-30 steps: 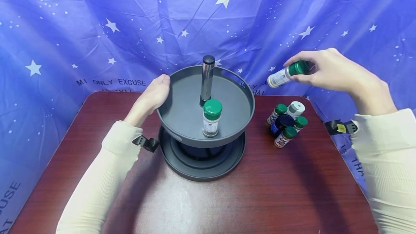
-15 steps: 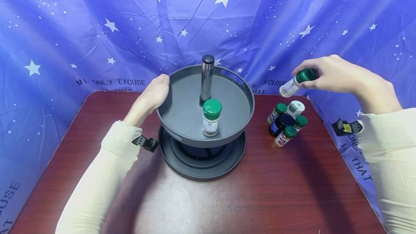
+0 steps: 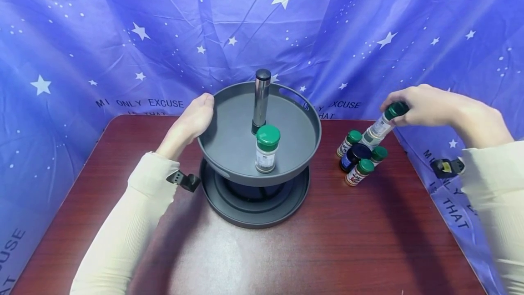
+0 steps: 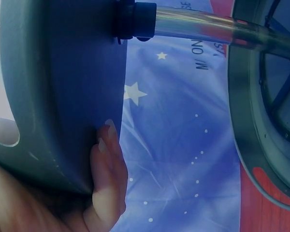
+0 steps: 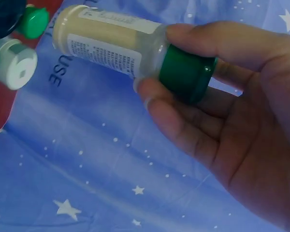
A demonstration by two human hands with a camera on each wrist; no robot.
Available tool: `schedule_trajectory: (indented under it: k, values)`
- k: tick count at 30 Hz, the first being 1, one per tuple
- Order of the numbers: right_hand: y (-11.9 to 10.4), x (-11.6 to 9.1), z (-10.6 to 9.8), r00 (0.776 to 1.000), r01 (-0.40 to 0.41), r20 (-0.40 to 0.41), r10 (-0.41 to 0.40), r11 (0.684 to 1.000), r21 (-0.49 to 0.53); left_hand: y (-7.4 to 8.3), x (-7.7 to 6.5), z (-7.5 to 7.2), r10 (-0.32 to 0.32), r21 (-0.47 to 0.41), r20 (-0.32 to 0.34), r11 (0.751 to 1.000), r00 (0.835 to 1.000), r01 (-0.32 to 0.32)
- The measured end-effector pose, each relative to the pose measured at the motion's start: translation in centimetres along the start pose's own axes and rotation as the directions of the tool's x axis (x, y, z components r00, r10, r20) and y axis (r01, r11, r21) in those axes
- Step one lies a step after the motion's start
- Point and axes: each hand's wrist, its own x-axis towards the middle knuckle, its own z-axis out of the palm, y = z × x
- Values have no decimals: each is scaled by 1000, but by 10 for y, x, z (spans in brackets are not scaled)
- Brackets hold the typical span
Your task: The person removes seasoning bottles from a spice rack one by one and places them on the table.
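A grey two-tier turntable rack stands mid-table with a metal post. One green-capped spice jar stands upright on its upper tray. My left hand rests on the upper tray's left rim, fingers wrapped against the tray wall. My right hand pinches a green-capped spice jar by its cap, tilted, just above a cluster of jars on the table's right. In the right wrist view the held jar points away from the palm, cap between thumb and fingers.
The cluster holds green-capped jars, a white-capped jar and a dark blue-lidded one. The rack's lower tray sits on the red-brown table. A blue starred cloth hangs behind and along both sides.
My right hand has carried the jar down and to the right, from beside the upper tray to just above the jar cluster. The left hand and rack have not moved.
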Motion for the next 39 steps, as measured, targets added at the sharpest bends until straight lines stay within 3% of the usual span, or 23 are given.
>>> schedule_trajectory:
  k: [19,31,39]
  values:
    - [13,-2,23,991,-11,137,8,1000,27,1,-1,0,-13,-8,-5,1000,1000,13]
    - [18,2,35,955,-35,297,11,996,76,0,0,0,-2,-2,-7,1000,1000,2]
    - [22,3,52,944,-50,330,-3,987,154,1,-1,0,-2,-2,-4,1000,1000,2]
